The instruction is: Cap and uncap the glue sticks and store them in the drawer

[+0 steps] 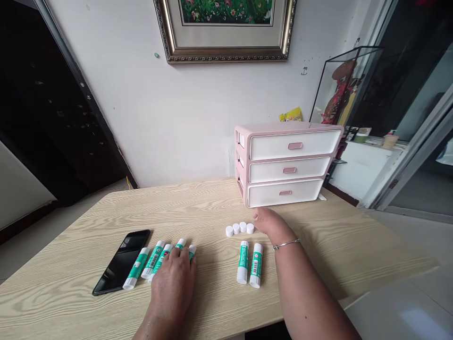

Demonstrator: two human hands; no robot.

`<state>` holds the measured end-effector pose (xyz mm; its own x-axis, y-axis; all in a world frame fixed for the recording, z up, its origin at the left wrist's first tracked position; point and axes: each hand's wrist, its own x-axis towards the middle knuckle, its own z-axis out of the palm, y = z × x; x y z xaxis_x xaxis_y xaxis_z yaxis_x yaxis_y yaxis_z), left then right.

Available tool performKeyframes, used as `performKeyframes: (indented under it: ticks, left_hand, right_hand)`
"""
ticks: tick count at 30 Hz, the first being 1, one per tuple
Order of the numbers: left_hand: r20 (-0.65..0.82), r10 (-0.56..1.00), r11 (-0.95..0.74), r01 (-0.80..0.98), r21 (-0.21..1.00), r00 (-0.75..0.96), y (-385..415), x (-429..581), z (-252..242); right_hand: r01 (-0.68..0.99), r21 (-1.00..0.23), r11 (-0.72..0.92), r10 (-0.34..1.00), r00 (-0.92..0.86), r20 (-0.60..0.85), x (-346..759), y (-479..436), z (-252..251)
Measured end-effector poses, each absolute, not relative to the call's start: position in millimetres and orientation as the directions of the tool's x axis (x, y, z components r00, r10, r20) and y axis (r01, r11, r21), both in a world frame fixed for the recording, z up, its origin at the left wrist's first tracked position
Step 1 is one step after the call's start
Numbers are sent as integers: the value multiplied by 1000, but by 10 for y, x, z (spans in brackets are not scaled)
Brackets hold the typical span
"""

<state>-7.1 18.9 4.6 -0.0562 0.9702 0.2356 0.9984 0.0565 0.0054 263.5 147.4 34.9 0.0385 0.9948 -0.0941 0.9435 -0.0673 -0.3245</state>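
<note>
Several green-and-white glue sticks (136, 268) lie side by side at the left, most of them tilted the same way. My left hand (175, 274) rests palm down over the right end of this row, its fingers stretched across the sticks and partly covering them. Two more glue sticks (243, 262) lie apart, nearer the middle. Behind these two stands a short row of small white caps (236, 228). Just right of the caps is my right hand (271, 223), its fingers curled in near the drawer unit. Whatever its fingers hold, if anything, is hidden.
A black phone (120, 262) lies left of the glue sticks on the wooden table (198, 200). At the back right stands a pink-and-white drawer unit (290, 170), with a yellow packet (292, 114) above its rear edge. A framed picture (230, 54) hangs on the wall.
</note>
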Motion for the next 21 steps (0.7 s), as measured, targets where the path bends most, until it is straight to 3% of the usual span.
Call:
performKeyframes:
  ticks: [7,11,16,21]
  left_hand:
    - [373,927,43,999,13,-45,181,-117,-17]
    - [425,905,-86,985,151,14,165,-62,-114]
    - [265,952,-255,882,397,155,128,330,-144]
    - [157,968,-240,897,372,194,182,727,-36]
  right_hand:
    - [933,-359,22,993,-61,-98,2661,1455,311]
    - [927,-375,12,996,-42,-72,2635,1436,364]
    - [924,-380,-39,997,63,49,2544,1400,493]
    - [879,-476,35,960,103,262,2394,1302,584]
